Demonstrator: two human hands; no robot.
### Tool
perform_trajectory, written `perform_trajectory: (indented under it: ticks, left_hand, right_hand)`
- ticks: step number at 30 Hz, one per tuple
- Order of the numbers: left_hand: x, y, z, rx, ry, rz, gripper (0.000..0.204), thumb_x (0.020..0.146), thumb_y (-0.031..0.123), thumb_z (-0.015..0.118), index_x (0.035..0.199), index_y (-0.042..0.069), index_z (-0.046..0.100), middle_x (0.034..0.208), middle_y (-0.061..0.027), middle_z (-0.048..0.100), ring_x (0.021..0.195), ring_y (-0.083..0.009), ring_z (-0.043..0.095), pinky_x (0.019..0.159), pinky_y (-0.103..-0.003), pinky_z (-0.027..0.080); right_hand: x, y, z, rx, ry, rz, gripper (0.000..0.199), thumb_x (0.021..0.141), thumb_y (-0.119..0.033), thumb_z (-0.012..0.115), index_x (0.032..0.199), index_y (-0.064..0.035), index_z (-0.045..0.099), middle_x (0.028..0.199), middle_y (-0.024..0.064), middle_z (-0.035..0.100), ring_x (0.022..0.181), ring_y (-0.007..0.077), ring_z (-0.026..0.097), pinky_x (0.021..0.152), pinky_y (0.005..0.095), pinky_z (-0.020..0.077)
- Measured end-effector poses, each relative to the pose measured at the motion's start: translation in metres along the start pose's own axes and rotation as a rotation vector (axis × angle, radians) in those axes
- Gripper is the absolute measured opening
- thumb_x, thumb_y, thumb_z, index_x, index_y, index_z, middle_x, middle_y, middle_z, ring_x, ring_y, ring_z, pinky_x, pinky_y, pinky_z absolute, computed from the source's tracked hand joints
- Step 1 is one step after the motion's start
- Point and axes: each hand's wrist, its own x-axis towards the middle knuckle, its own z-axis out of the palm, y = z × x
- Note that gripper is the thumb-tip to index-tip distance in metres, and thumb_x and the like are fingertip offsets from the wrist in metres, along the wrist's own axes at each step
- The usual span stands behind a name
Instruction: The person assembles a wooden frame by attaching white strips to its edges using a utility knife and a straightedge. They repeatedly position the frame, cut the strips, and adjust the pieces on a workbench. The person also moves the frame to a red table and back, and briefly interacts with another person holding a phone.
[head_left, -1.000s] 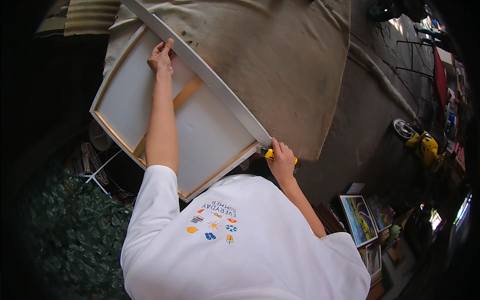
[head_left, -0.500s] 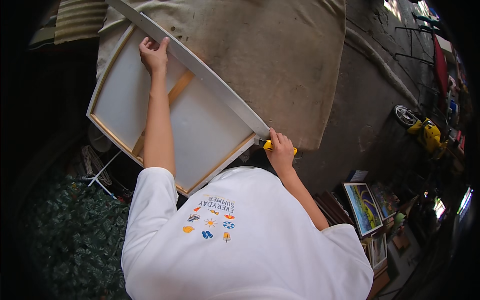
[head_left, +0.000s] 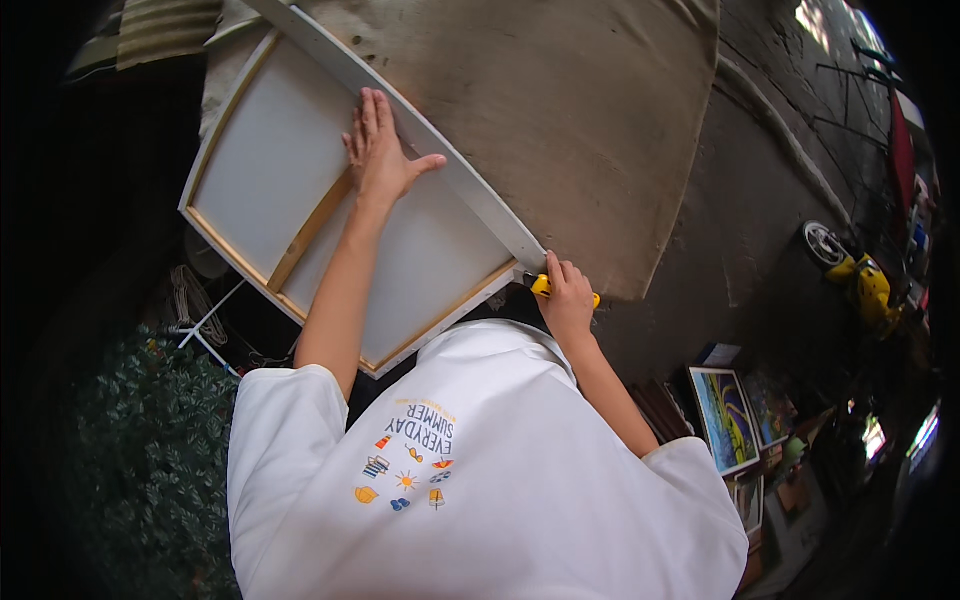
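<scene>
A stretched canvas (head_left: pixel 420 265) lies in front of me with its back up, its pale wooden frame and a wooden crossbar (head_left: pixel 310 235) showing. Along its far right side runs a long whitish strip (head_left: pixel 460 185). My left hand (head_left: pixel 382 165) is open over the canvas, fingers spread and pointing away, with the thumb reaching over the strip. At the near right corner, my right hand (head_left: pixel 568 298) is closed around a yellow utility knife (head_left: pixel 541 286). Its fingertips are at the end of the strip; the blade cannot be made out.
A stained brown cloth (head_left: pixel 560 120) spreads beneath and beyond the canvas. Leafy greenery (head_left: pixel 140 480) and a white metal stand (head_left: pixel 205 335) are at the lower left. Framed pictures (head_left: pixel 725 420) lean at the lower right, and a yellow two-wheeler (head_left: pixel 870 295) stands farther right.
My left hand has slid along the strip toward me and to the right, its fingers going from curled at the edge to spread. My right hand stays at the corner with the knife.
</scene>
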Motion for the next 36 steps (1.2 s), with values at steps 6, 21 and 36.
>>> perform_trajectory:
  ticks: [6,21,36]
  left_hand:
    - [-0.011,-0.003,0.02,0.03,0.026,0.026,0.139,0.062,0.06,0.086,0.16,0.002,0.006,0.169,-0.014,0.007,0.154,-0.0336,0.016,0.123,-0.056,0.019]
    - [-0.009,0.033,-0.007,0.132,-0.14,-0.095,0.147,0.059,0.062,0.086,0.158,-0.004,0.001,0.168,-0.0203,0.002,0.155,-0.034,0.009,0.125,-0.051,0.012]
    - [-0.011,0.038,-0.011,0.087,-0.131,-0.164,0.135,0.063,0.049,0.089,0.159,-0.002,0.01,0.168,-0.0191,0.007,0.156,-0.0294,0.01,0.126,-0.049,0.012]
  right_hand:
    - [0.003,0.0,-0.005,-0.002,-0.058,-0.005,0.075,0.064,-0.007,0.084,0.133,-0.0028,0.055,0.111,0.0108,0.06,0.096,0.0291,0.062,0.079,0.0397,0.0489]
    - [0.016,0.004,-0.024,0.227,-0.082,0.131,0.052,0.079,-0.012,0.081,0.124,0.0,0.056,0.102,0.0144,0.06,0.087,0.0314,0.062,0.076,0.0396,0.0511]
    - [0.232,-0.088,-0.096,0.971,-0.345,-0.116,0.041,0.108,-0.012,0.042,0.147,-0.0031,0.033,0.109,0.0093,0.062,0.075,0.0114,0.061,0.069,0.0286,0.0523]
